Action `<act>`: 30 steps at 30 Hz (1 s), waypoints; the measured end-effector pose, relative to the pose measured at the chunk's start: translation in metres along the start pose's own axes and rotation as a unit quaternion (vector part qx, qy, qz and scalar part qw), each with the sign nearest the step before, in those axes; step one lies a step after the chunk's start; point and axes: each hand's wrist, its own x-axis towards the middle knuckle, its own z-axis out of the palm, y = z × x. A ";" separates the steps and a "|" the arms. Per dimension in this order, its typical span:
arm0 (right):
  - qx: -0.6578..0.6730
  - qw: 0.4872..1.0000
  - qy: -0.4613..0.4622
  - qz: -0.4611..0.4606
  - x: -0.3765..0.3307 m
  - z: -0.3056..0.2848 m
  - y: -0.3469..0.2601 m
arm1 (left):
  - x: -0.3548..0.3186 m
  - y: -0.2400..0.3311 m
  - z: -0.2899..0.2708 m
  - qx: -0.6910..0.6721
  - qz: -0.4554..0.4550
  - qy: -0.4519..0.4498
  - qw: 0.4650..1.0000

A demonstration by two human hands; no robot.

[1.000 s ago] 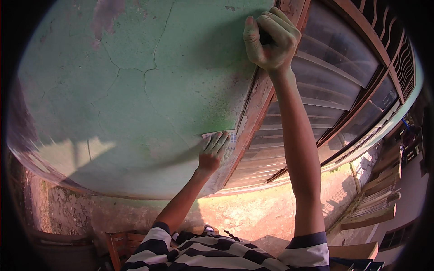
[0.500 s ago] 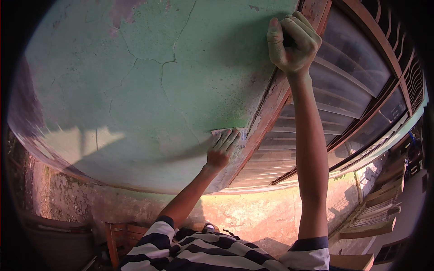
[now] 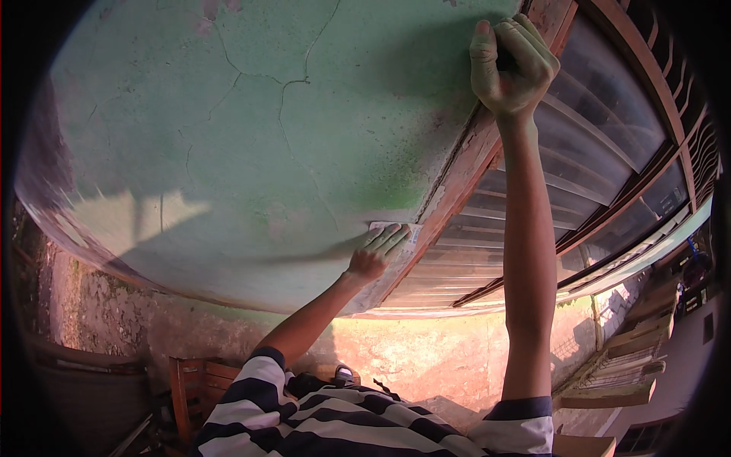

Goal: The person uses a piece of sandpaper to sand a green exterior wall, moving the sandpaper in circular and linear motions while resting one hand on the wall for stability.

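Observation:
My left hand [image 3: 373, 257] lies with fingers stretched over a small pale sheet of sandpaper [image 3: 413, 231], pressing it on the green wall [image 3: 244, 160]. Its printed back shows past my fingertips, close to the reddish wooden window frame [image 3: 454, 209]. Higher up, my right hand [image 3: 515, 67] is curled with the thumb raised, against the wall's edge at the frame. A pale dust coats it. Whatever its fingers close around is hidden.
Right of the frame are glass louvre slats [image 3: 476, 238] and curved metal bars [image 3: 689, 99]. Cracks and peeled spots mark the wall. Below stand a wooden chair [image 3: 183, 400] on the left and a wooden bench-like piece [image 3: 609, 388] on the right.
The view has shifted slightly. My left hand and the sandpaper have slid a little lower along the wall beside the frame. My right hand keeps its place on the frame.

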 end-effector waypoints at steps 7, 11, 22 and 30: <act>0.005 1.000 -0.003 -0.010 -0.003 -0.002 0.002 | 0.011 -0.004 -0.008 -0.021 0.012 -0.013 1.000; 0.009 1.000 0.001 -0.016 -0.002 -0.003 0.002 | 0.080 -0.002 -0.045 0.027 -0.043 0.086 0.995; -0.029 0.999 -0.028 0.020 -0.005 -0.004 0.000 | -0.065 0.002 0.026 -0.046 -0.022 -0.073 0.996; 0.014 1.000 0.014 -0.014 -0.002 0.002 0.001 | 0.077 -0.007 -0.046 0.037 -0.060 0.081 0.994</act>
